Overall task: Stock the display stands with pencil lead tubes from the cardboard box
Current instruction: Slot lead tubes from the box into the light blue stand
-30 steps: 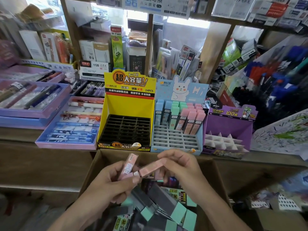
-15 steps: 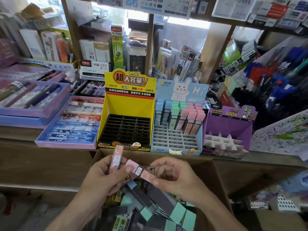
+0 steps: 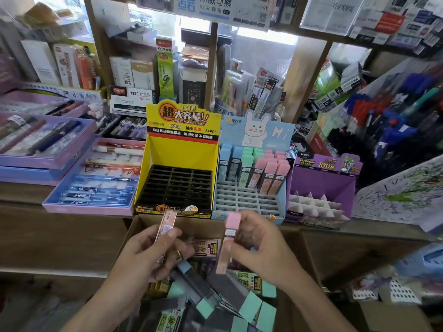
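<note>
Head view: your left hand pinches a pink lead tube and your right hand pinches a second tube. Both tubes are upright over the cardboard box, near the blue rabbit stand. Treat them as light, rigid and slick. Grip mid-body, below the cap.

We cannot read the label on the left pink tube; its lower end disappears inside the left hand. The right hand covers one side of the right pink tube, whose print is likewise too small for us. Both forearms run off the bottom edge, as does the near part of the cardboard box. The lower right of the frame gives us only blur. The sign at top centre is cut by the upper edge, the purple trays by the left edge.
</note>
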